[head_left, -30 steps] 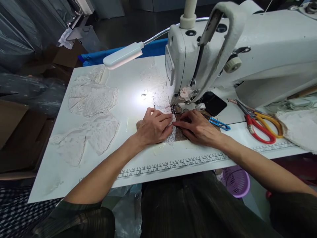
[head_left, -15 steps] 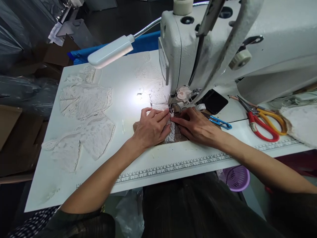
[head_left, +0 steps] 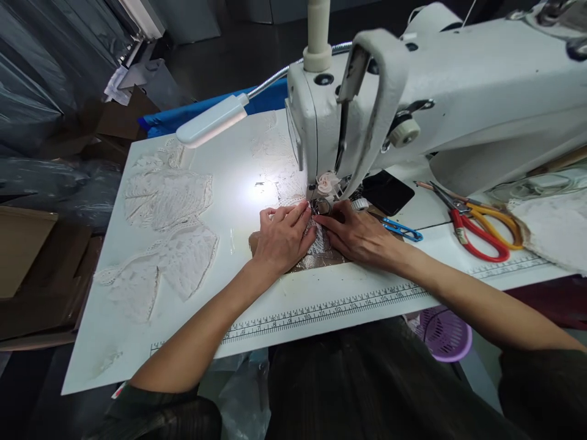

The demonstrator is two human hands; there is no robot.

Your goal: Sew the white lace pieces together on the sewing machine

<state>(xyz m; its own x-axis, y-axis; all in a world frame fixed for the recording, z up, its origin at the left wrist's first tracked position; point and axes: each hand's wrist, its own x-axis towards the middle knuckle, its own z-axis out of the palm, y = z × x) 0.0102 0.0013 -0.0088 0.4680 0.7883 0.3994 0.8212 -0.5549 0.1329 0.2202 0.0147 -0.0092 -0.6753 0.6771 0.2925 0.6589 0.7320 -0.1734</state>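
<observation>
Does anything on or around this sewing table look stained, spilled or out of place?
One thing: a dull greyish smudge on the near left corner of the white table, odd against the cleaner surface around it. I see no spill. The lace by the needle is mostly covered, so I can't judge it.

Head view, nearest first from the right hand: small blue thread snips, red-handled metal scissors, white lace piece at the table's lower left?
1. Small blue thread snips: just right of the right hand.
2. Red-handled metal scissors: farther right.
3. White lace piece: opposite side, beyond the left hand.
</observation>
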